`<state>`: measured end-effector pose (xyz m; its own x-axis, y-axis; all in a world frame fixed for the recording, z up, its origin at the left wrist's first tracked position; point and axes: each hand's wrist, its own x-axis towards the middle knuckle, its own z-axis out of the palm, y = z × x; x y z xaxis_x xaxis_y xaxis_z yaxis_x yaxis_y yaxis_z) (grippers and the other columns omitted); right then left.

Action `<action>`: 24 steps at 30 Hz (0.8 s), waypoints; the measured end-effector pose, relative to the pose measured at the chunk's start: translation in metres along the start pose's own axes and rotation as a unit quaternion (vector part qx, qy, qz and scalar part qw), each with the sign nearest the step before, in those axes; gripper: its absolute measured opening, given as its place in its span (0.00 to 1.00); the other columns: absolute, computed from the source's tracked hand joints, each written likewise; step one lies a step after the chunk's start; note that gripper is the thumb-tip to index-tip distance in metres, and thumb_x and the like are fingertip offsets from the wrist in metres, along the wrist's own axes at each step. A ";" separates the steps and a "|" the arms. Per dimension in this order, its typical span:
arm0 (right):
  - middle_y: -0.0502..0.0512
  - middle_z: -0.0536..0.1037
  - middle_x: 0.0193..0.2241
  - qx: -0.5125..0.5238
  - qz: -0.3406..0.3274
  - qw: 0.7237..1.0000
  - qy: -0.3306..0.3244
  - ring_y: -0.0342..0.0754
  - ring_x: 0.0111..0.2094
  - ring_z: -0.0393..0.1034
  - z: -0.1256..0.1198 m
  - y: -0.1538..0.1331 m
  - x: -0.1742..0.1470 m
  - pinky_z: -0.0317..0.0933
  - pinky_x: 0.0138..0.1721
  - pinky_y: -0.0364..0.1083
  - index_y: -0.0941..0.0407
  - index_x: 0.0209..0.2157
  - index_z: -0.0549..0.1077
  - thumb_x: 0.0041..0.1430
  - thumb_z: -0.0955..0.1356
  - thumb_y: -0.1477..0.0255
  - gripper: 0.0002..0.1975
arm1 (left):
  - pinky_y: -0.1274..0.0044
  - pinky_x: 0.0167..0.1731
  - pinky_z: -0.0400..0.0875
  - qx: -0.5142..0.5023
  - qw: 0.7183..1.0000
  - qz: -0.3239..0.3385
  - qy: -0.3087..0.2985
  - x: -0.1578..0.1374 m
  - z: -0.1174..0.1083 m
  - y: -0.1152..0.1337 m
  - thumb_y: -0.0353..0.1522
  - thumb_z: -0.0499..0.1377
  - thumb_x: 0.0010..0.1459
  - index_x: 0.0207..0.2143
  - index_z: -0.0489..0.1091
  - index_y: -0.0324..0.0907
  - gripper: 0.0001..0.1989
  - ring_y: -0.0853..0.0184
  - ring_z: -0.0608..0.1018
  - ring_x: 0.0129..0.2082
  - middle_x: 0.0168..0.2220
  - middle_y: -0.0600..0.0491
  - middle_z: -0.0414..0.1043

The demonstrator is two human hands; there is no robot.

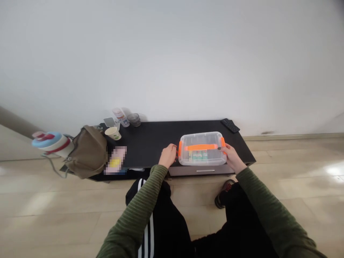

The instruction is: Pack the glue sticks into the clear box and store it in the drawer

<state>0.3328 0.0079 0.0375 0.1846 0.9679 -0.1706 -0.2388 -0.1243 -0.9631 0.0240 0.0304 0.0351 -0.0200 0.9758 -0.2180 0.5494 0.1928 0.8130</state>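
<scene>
A clear plastic storage box (212,157) with a closed lid rests near the front edge of the black low cabinet (156,136). Its carrying handle (201,147) and two side latches are orange. Through the plastic, small green-and-white packs (199,155) show inside. My right hand (231,156) grips the box's right end, thumb on the lid by the latch. At the left end, my left hand (168,156) is closed with curled fingers right beside the left latch (180,153); whether the fingertips touch it I cannot tell.
A brown bag (88,152) with a blue-topped bottle (52,141) stands at left. Near it are a paper cup (113,133), a spray can (121,117), a glass (134,120) and a pink packet (116,159). Black remotes (230,125) lie back right. A drawer (188,171) faces my legs.
</scene>
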 end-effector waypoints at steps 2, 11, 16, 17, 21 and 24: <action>0.47 0.72 0.22 0.000 0.012 1.000 -0.022 0.42 0.22 0.63 0.011 0.008 0.016 0.58 0.25 0.43 0.55 0.30 0.73 0.35 0.72 0.70 0.14 | 0.76 0.29 0.71 0.021 1.000 0.006 0.019 0.016 -0.008 0.007 0.48 0.46 0.67 0.41 0.72 0.43 0.23 0.63 0.80 0.31 0.39 0.44 0.80; 0.48 0.73 0.24 -0.283 0.008 0.959 0.006 0.47 0.28 0.66 0.015 0.018 0.060 0.58 0.30 0.44 0.54 0.28 0.70 0.49 0.70 0.57 0.14 | 0.70 0.43 0.69 0.099 0.995 -0.021 0.023 0.053 -0.004 0.014 0.47 0.45 0.67 0.41 0.73 0.40 0.24 0.52 0.79 0.47 0.48 0.37 0.78; 0.51 0.75 0.24 -0.422 -0.068 0.904 0.017 0.49 0.29 0.68 0.015 0.005 0.054 0.56 0.32 0.46 0.52 0.29 0.71 0.61 0.63 0.53 0.19 | 0.67 0.46 0.68 0.135 0.990 -0.029 0.009 0.051 -0.005 0.025 0.45 0.41 0.68 0.44 0.72 0.37 0.26 0.48 0.78 0.51 0.50 0.32 0.76; 0.52 0.74 0.23 -0.434 -0.070 0.898 0.019 0.50 0.28 0.68 0.015 0.005 0.054 0.56 0.32 0.46 0.52 0.27 0.70 0.63 0.61 0.54 0.19 | 0.68 0.46 0.68 0.137 0.990 -0.029 0.008 0.050 -0.006 0.026 0.45 0.40 0.69 0.45 0.72 0.37 0.27 0.48 0.78 0.52 0.50 0.32 0.76; 0.55 0.76 0.26 -0.436 -0.081 0.896 0.033 0.50 0.31 0.68 0.011 0.012 0.061 0.57 0.34 0.46 0.52 0.22 0.64 0.65 0.56 0.60 0.20 | 0.69 0.48 0.67 0.128 0.991 -0.027 0.009 0.050 -0.008 0.027 0.45 0.39 0.69 0.45 0.72 0.37 0.28 0.50 0.77 0.53 0.52 0.33 0.75; 0.56 0.78 0.28 -0.435 -0.078 0.897 0.027 0.52 0.34 0.70 0.005 0.018 0.068 0.60 0.37 0.47 0.52 0.24 0.68 0.65 0.55 0.61 0.20 | 0.69 0.48 0.68 0.123 0.992 -0.033 0.013 0.051 -0.007 0.025 0.45 0.39 0.69 0.45 0.72 0.36 0.28 0.50 0.78 0.53 0.52 0.32 0.76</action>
<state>0.3358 0.0722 0.0095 0.2027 0.9792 -0.0060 0.6233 -0.1337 -0.7704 0.0305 0.0861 0.0482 -0.0814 0.9649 -0.2497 0.7329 0.2278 0.6410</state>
